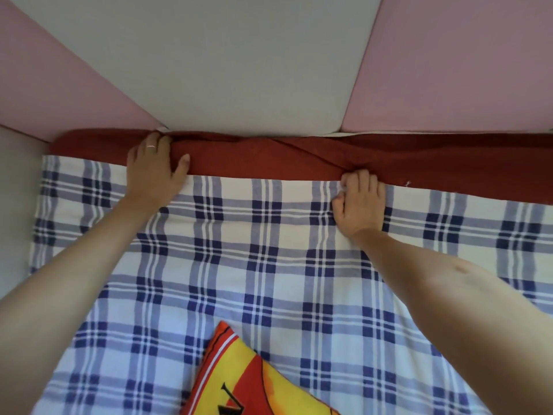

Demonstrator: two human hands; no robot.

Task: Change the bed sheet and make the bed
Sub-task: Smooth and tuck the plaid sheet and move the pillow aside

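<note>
Both arms reach across the bed to its far edge, which runs across the middle of the frame below the padded pink and grey panels [239,70]. The checked sheet [269,265] covers the whole lower half of the frame and lies fairly flat, with a shallow ridge between the two wrists. A red cloth [269,158] is bunched in a long twisted roll along the sheet's far edge, right against the foot of the panels. The left hand [155,167], at centre left, wraps this roll: its fingers curl over the top and disappear towards the gap at the panels, while the thumb is splayed along the near face. This looks like a grip for stuffing the roll down behind the bed. The right hand [360,202], right of centre, is fisted knuckles-up at the seam where sheet meets red cloth. It seems to pinch a bit of the sheet's white edge, probably to keep that edge taut and straight while the other hand tucks. A yellow and orange pillow [248,375] lies at bottom centre, likely parked there to keep the far edge free.
</note>
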